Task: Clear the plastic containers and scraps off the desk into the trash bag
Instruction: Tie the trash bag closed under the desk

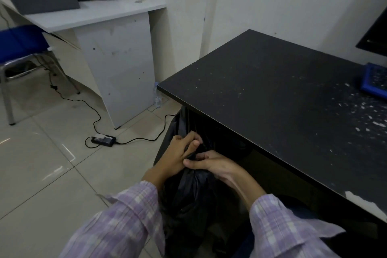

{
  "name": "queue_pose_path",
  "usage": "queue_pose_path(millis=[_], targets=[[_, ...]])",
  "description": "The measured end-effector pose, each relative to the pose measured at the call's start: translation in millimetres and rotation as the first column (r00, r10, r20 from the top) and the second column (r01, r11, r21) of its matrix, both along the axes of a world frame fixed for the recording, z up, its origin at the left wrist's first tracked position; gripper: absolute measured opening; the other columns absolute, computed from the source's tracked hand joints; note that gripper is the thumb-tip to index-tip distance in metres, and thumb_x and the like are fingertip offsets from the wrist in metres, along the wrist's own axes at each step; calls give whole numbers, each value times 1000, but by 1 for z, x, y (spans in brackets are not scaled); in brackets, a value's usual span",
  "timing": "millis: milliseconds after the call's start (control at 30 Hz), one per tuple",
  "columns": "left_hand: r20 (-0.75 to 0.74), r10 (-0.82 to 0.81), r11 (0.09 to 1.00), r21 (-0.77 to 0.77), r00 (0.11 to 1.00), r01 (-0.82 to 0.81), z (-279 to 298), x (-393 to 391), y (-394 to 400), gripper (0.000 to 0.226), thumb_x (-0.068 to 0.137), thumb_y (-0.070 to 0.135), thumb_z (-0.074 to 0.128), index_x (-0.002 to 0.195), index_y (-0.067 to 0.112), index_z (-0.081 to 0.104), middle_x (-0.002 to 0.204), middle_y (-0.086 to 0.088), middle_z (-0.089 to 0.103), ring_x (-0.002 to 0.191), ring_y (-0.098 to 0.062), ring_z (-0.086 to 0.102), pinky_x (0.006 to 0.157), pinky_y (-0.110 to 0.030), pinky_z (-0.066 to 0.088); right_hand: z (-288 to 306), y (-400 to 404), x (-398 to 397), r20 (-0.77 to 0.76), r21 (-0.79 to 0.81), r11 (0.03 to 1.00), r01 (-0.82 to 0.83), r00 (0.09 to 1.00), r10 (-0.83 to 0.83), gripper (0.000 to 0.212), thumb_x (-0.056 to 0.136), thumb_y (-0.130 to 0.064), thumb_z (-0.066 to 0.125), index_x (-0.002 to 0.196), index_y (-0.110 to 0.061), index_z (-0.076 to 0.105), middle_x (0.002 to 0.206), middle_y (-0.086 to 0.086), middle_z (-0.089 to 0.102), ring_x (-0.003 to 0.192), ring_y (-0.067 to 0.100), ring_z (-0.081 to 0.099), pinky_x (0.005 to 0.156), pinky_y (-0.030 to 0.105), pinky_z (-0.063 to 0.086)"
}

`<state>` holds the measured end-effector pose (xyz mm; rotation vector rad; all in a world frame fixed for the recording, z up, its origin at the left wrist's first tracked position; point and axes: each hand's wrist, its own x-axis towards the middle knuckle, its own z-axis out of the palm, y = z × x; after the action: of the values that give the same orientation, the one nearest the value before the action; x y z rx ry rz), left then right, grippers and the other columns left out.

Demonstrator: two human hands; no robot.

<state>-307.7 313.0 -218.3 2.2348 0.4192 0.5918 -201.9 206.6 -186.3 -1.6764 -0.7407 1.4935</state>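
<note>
Beside the near edge of the black desk, down at floor level, the trash bag is standing with its neck gathered into a tight bunch.

Item, trash bag: black plastic, full-looking in the body, the mouth drawn shut rather than gaping. It is sitting between the two sleeved forearms and partly under the desk's overhang.

Item, left hand: fingers are curling round the gathered plastic at the top of the neck, pinching a strand of it near the desk's edge.

Item, right hand: fingers are curling in and gripping the bunched neck just below and beside the left hand; the two hands are touching or nearly touching. The plastic is running between the fingertips of both hands, so the bag is being held, not merely steadied.

Item, desk surface: no plastic containers are showing on the visible part. Pale flecks and scraps are lying scattered toward the right side, near a blue-framed object at the frame's edge.

Progress, as a judgement: the containers appear to be cleared already, and the bag is seemingly being tied or closed. The small scraps on the desk are remaining, so the clearing is looking nearly, not wholly, finished.
</note>
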Motion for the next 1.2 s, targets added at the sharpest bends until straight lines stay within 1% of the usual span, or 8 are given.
queue_pose_path(millis=[133,233,333,467,600,734,934,1200], targets=[[-272,-109,961,216,956,171,13,-3,13,76,86,71,5,85,17,58,70,5,57,64,-10,44,81,-27,29,7,3,0,230,-18,995,-96,968,97,35,77,-27,76,107,-9,70,101,-2,70,97,8,63,84,18,46],[-336,-119,948,241,934,208,19,-3,15,40,99,46,26,86,27,59,69,8,58,67,-10,48,84,-27,28,3,6,-2,471,12,994,-106,878,88,32,74,-37,73,98,-15,73,98,2,73,95,15,66,90,36,52],[-344,-119,941,261,932,217,18,-2,16,63,91,63,16,105,28,66,96,5,70,87,-14,59,92,-29,32,-1,4,-1,651,-27,990,-138,749,122,37,74,-52,63,100,-26,69,95,-2,71,91,15,65,82,38,54],[-405,-68,903,363,912,228,16,-2,17,55,93,60,25,89,19,63,73,7,57,67,-10,44,86,-26,28,1,1,3,746,5,986,-167,657,108,15,85,-39,60,85,-27,68,82,0,67,80,19,64,65,31,48],[-413,-6,894,407,911,190,14,-3,19,76,78,75,16,94,13,56,75,5,55,75,-20,57,89,-28,32,-3,0,-1,860,82,983,-164,510,14,10,86,-23,54,83,-18,61,87,4,61,83,25,61,66,34,48],[-433,-61,941,275,899,196,11,-8,22,48,84,62,41,95,15,43,77,7,54,81,-21,57,84,-23,27,-4,-2,2,821,166,975,-150,568,-53,12,82,-21,58,92,-27,61,90,-3,67,85,21,64,72,37,53],[-457,-164,954,153,874,259,9,-5,29,34,85,45,61,100,14,58,76,8,53,76,-12,52,68,-21,26,-2,-3,14,814,52,979,-196,577,72,8,83,-26,61,90,-28,65,86,-2,68,84,19,64,73,34,53],[-472,-205,979,-103,858,177,24,0,31,22,88,31,61,74,16,56,64,13,50,60,2,47,58,-13,34,3,-1,11,906,75,961,-266,421,46,14,87,-20,51,94,-25,61,87,8,66,84,29,63,68,33,49]])
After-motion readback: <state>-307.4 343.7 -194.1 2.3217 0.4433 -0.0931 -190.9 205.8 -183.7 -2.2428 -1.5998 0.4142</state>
